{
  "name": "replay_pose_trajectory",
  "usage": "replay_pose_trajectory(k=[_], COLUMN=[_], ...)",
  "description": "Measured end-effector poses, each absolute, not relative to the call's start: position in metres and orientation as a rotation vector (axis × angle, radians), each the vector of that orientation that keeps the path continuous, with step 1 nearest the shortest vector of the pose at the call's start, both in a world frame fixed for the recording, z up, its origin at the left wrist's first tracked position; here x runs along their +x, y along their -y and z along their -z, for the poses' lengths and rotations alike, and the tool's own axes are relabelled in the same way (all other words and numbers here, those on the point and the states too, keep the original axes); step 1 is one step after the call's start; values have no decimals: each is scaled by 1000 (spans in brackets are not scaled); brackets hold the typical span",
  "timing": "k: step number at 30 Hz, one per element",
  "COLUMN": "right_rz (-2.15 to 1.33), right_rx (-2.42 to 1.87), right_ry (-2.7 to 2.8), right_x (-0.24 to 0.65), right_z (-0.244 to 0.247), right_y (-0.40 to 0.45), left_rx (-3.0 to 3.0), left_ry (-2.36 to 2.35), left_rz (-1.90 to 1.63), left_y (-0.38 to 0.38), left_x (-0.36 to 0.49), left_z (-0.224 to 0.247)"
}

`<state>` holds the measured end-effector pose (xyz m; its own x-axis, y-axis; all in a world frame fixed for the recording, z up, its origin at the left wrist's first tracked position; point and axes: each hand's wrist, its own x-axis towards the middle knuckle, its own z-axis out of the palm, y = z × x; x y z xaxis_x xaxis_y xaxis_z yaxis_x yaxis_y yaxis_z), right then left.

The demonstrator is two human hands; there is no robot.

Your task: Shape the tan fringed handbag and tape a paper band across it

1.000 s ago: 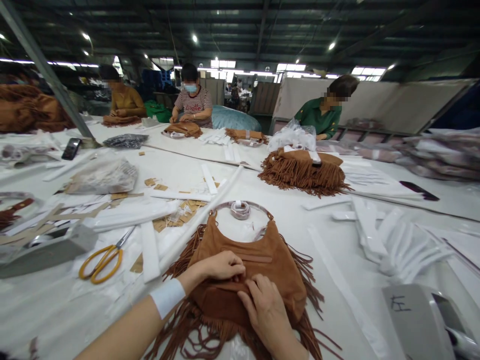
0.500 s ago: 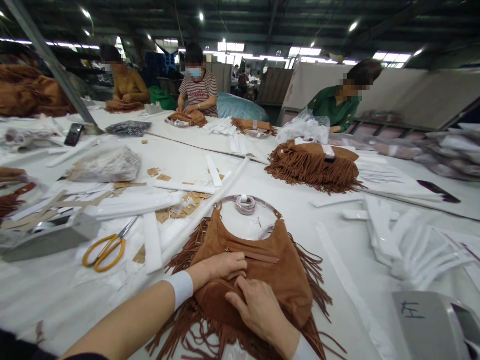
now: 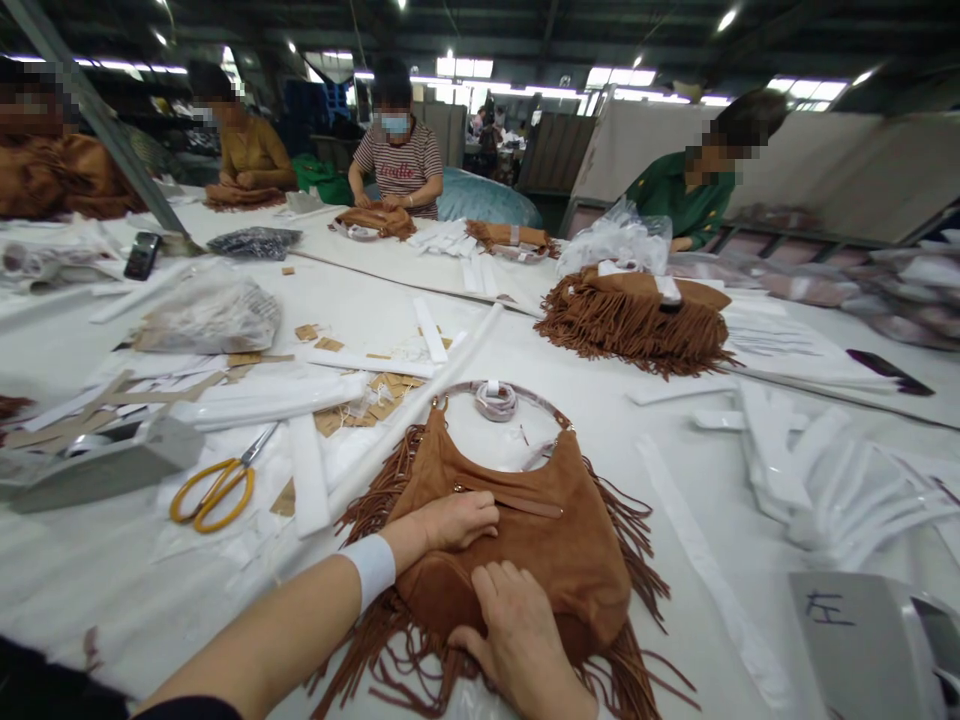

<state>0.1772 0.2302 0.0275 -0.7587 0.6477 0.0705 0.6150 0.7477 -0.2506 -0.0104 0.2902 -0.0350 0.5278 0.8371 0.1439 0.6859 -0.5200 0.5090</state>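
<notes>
A brown fringed shoulder bag lies flat on the white bench, directly before the person, its handle arching away at the far end. The left hand, a white band at its wrist, rests on the bag's front beside the zip; its grip is curled closed, though I can't tell whether it pinches any leather. The right hand lies palm down on the bag's lower part, its grip loose, thumb spread away from the fingers, nothing clasped.

Inside the bag's handle sits a wrapped coil. Left of the bag are orange-handled scissors, slightly parted, with a grey dispenser farther left. Right of it runs a white strip; past that, more white strips lie heaped, and a marked grey box stands nearer the person.

Beyond the bag, to its right, lies a fringed brown bundle. Farther beyond, a person in a striped shirt handles brown leather.
</notes>
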Motion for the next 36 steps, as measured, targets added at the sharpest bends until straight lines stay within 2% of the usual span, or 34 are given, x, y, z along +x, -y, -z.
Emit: replay_pose_trajectory(k=[7, 11, 15, 18, 22, 27, 36], right_rz=[-391, -385, -318, -256, -146, 74, 123], right_rx=[-1061, -1037, -1032, -1014, -1003, -1084, -1063], right_ry=[2655, 2619, 2574, 2584, 2614, 2571, 2550], right_x=[184, 185, 185, 190, 212, 245, 256], right_z=[-12, -5, 0, -6, -28, -48, -39], right_y=[-221, -221, -218, -216, -218, -221, -213], left_rx=[2339, 2307, 2308, 2325, 2260, 2352, 2310], left_ry=[-1285, -1319, -1342, -1381, -1561, -1784, -1891], left_rz=[-510, -506, -496, -379, -279, -404, -565], left_y=[-291, -286, -246, -201, -162, -158, -144], left_x=[-8, -8, -12, -12, -8, 11, 41], left_z=[28, -2, -45, -58, -47, -34, -32])
